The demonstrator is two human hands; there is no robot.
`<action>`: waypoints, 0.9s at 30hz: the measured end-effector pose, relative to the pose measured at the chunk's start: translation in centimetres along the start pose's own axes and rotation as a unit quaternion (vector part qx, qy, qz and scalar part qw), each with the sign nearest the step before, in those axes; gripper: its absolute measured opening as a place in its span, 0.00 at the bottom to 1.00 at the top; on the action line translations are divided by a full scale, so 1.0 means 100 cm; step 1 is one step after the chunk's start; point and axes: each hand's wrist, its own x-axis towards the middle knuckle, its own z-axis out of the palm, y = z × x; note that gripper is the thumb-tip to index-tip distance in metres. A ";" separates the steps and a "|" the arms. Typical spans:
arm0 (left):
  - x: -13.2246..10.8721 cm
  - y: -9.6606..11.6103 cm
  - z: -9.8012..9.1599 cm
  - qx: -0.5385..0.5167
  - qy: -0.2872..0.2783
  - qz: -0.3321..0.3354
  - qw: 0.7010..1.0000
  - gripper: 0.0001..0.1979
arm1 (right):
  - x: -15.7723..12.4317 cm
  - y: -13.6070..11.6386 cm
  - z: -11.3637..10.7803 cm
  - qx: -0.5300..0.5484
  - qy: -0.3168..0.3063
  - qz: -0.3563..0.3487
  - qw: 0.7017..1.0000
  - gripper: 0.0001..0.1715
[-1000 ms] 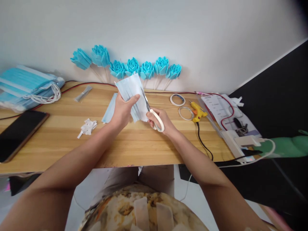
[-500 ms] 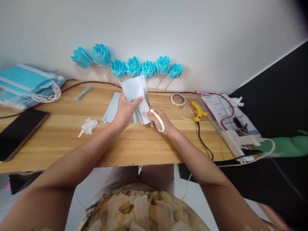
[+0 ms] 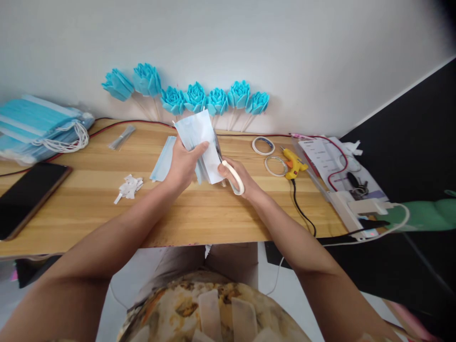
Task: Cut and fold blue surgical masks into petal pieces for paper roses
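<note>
My left hand (image 3: 185, 161) pinches a pale blue and white face mask (image 3: 196, 127) between thumb and fingers, holding it tilted above the table. In my right hand (image 3: 239, 178) are scissors with white handles (image 3: 233, 176); their blades lie along the right side of the mask and are partly hidden by it. Another folded light blue mask (image 3: 163, 159) lies flat on the table behind my left hand. Small white cut strips (image 3: 130, 186) sit in a little heap to the left.
Blue flowers on sticks (image 3: 195, 97) lean against the wall. At left are a stack of blue masks (image 3: 39, 121) and a phone (image 3: 30, 197). Tape rolls (image 3: 263, 146), a yellow glue gun (image 3: 295, 162), a power strip (image 3: 347, 213) and papers (image 3: 326, 154) lie to the right.
The mask has shifted slightly left with my left hand, and its upper part has swung left, away from the scissors. The scissor blades show less than before.
</note>
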 end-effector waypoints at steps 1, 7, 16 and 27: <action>0.001 0.000 0.000 -0.005 0.002 -0.001 1.000 0.25 | 0.000 0.000 0.000 -0.002 -0.001 0.001 1.000 0.37; 0.006 -0.001 -0.005 -0.012 0.018 0.001 1.000 0.28 | 0.000 -0.004 0.000 -0.013 0.001 0.014 1.000 0.41; 0.010 0.000 -0.008 -0.026 0.031 0.025 0.999 0.28 | 0.002 0.001 -0.002 -0.013 -0.025 0.021 0.999 0.41; 0.022 0.008 -0.017 -0.082 0.063 0.026 0.994 0.30 | 0.002 -0.002 -0.004 -0.011 -0.053 0.035 0.998 0.38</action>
